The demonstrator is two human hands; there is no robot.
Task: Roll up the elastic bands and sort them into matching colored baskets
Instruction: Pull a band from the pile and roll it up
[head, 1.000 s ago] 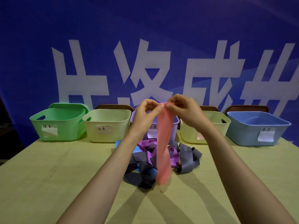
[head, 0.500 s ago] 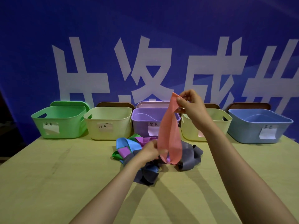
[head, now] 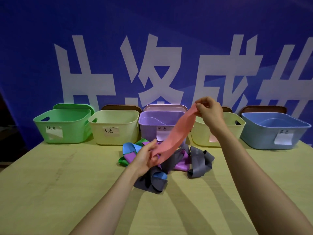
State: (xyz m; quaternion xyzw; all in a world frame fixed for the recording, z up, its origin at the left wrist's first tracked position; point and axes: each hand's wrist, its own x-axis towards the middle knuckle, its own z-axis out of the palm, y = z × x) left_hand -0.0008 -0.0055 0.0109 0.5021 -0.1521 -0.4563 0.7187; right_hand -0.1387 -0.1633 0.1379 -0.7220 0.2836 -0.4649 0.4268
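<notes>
Hands apart, each clamped on one end of the pink band (head: 174,134): my right hand (head: 209,111) pinches the raised end, my left hand (head: 146,156) grips the low end over the loose pile (head: 199,160) near the worktop's (head: 50,184) far edge. I judge rolling from one end comes next.

Matt plastic baskets (head: 115,128) on a smooth wooden table (head: 50,192)

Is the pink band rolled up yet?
Not rolled: the pink band hangs stretched out between the right hand and left hand.
</notes>
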